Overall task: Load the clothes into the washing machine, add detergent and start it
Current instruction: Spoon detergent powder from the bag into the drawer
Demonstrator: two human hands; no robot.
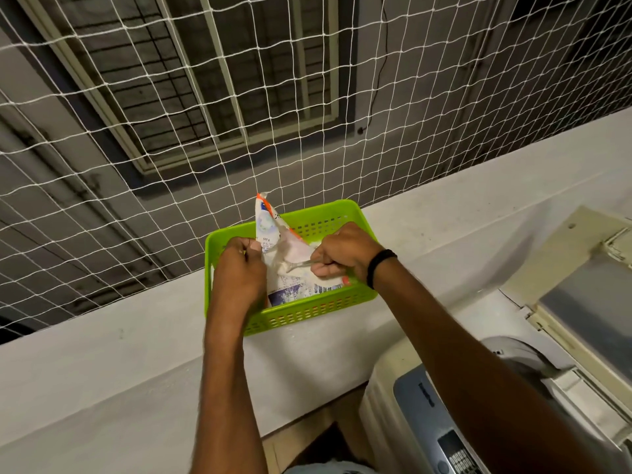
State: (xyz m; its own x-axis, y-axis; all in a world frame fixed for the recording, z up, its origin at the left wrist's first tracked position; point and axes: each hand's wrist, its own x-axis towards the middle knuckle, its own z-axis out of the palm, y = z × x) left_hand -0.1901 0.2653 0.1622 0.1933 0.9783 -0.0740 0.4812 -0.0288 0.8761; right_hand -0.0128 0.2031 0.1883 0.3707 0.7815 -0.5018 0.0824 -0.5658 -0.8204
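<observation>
The pale worktop [102,371] runs from 8 to 2 o'clock, with the washing machine [424,419] at 5 o'clock. A green basket [307,311] at centre holds the detergent pouch [270,222]. The pouch's long axis runs 11 to 5 o'clock and its peaked corner points up. The left hand [239,268] has curled fingers pinching the pouch's 9 o'clock edge. The right hand [345,251] fingers grip a spoon [299,265], its bowl pointing into the pouch.

Home laundry balcony, washing machine [444,415], safety net [307,97]

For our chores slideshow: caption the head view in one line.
Left hand holds a detergent packet in a green basket; right hand dips a spoon into it.
</observation>
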